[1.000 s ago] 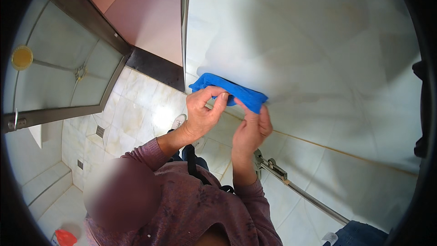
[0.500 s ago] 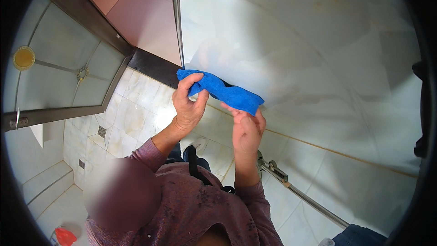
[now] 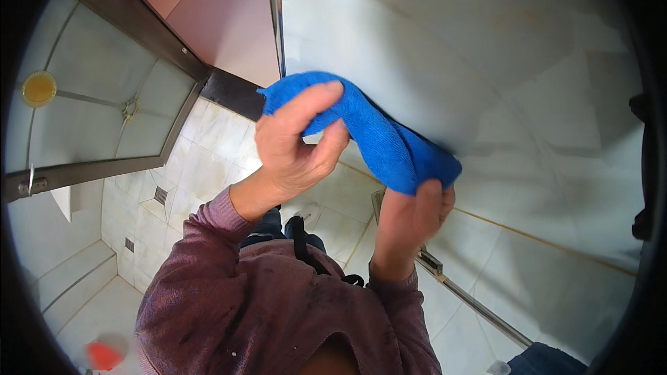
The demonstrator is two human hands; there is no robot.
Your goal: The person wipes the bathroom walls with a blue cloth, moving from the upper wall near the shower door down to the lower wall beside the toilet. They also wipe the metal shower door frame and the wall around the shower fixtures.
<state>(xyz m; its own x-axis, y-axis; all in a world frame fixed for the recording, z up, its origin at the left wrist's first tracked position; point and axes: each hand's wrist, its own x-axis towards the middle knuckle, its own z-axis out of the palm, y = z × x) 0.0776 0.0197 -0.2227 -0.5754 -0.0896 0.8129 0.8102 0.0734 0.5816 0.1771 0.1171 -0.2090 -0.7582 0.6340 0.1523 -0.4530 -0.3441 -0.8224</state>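
A blue cloth (image 3: 379,142), twisted along its length, stretches between my two hands in front of the pale tiled wall. Near its left end, my left hand (image 3: 299,139) has thumb and fingers closed around the fabric. At the lower right end, my right hand (image 3: 420,215) pinches the other end, with some of its fingers hidden behind the cloth and slightly blurred. A dark line shows along the cloth's upper edge; I cannot tell whether the cloth touches the wall.
To the left stands a frosted glass door (image 3: 104,97) with a dark frame. A metal rail (image 3: 479,312) runs along the wall at lower right, with dark blue fabric (image 3: 545,361) at its end. A red object (image 3: 104,355) is at lower left. Marble-patterned tiles (image 3: 208,146) cover the floor.
Both hands and the cloth look larger and nearer. The cloth's right end has shifted right and slightly down, and the cloth now appears wider and more twisted.
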